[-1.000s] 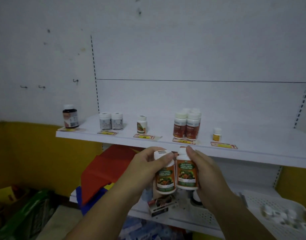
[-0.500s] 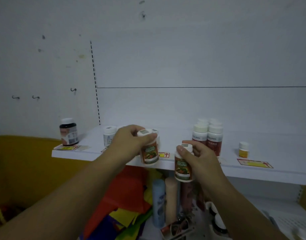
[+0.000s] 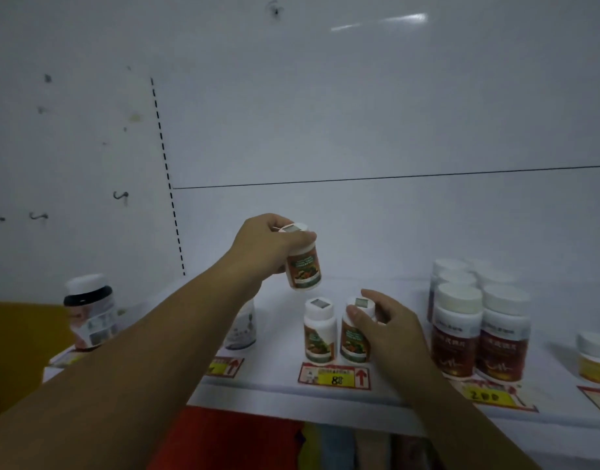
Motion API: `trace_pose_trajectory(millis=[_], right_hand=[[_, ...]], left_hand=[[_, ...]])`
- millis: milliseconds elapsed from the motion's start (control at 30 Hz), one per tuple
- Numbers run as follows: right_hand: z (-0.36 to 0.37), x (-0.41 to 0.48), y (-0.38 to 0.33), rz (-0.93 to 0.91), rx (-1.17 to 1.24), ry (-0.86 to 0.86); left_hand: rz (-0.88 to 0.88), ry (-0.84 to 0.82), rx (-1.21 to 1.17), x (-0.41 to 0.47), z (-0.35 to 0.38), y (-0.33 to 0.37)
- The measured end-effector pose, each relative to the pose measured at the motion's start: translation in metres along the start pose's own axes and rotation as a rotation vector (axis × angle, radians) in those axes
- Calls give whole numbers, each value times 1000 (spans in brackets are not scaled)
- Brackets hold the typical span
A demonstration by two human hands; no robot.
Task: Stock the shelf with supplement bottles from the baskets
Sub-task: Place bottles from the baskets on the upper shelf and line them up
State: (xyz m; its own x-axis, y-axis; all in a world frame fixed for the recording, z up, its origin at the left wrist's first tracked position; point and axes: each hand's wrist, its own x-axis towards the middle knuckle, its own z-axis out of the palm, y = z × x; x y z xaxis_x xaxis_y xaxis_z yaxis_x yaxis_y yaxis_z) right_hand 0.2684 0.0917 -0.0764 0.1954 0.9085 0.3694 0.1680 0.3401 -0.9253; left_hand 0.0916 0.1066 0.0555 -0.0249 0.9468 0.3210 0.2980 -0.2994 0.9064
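Gripping a small bottle [image 3: 303,266] by its white cap, the left hand [image 3: 269,245] holds it tilted in the air above the white shelf [image 3: 281,391], its fingers closed round the cap and its base clear of the surface; below it, a matching bottle [image 3: 319,330] stands upright by itself near the front edge; just to its right a third bottle [image 3: 355,335] of the same kind stands on the shelf with the right hand [image 3: 390,329] wrapped round its cap and shoulder, thumb in front and fingers behind; a yellow and red price tag [image 3: 335,377] lies on the shelf in front of the pair; further right a cluster of larger dark red bottles [image 3: 480,337] stands in rows; at the far left a dark bottle [image 3: 90,312] with a white cap stands near the corner
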Motion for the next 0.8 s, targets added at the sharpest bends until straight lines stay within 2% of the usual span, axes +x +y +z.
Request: trace_pose_trajectory(millis=[100,333,533,700,800], right_hand=[[4,0,7,-22,-31,-8],[6,-5,4,-44,-88,-32],[8,-12,-1,-87,-176,-5],[9,-12,-1,-111,-205,15],[13,-14,-4,-121,-230,32]], left_hand=[[-29,-41,12,23,7,-15],[-172,-303,227,45,36,-47],[-164,-435,314,46,45,-60],[-160,-460,355,44,46,-65],[-95,-450,380,41,47,-70]])
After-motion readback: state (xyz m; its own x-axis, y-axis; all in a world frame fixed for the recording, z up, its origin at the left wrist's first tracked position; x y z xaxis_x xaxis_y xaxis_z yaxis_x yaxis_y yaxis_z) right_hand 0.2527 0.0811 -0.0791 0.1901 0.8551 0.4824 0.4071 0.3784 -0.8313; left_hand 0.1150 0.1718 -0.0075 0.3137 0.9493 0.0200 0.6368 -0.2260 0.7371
